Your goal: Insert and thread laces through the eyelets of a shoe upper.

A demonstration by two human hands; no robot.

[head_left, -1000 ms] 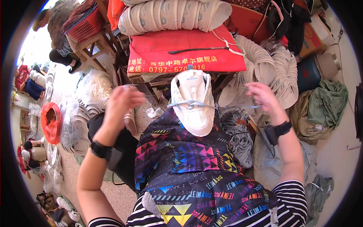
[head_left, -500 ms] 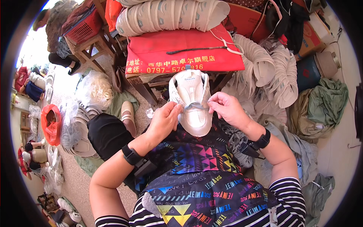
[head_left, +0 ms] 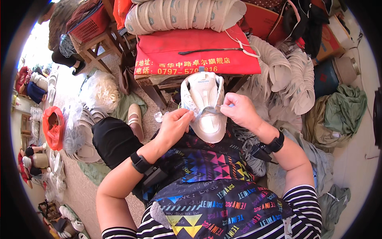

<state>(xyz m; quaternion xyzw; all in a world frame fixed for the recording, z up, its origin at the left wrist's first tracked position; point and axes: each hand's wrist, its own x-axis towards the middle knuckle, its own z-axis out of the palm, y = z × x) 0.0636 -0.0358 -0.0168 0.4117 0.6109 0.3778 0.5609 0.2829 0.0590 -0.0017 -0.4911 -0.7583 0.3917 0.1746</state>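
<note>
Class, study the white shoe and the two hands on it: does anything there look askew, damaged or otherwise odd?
Nothing looks damaged. The white shoe rests on the patterned apron, toe toward the person. The left hand and right hand each pinch an end of the pale lace, stretched evenly across the eyelets.

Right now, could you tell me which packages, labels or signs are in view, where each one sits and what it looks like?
Red banner: draped over the bench ahead, rectangular, with yellow print along its lower edge.
Tongue label: small tab atop the white shoe.
Cardboard box: upper right, brown and red.
Red plastic bag: far left, crumpled.
</note>
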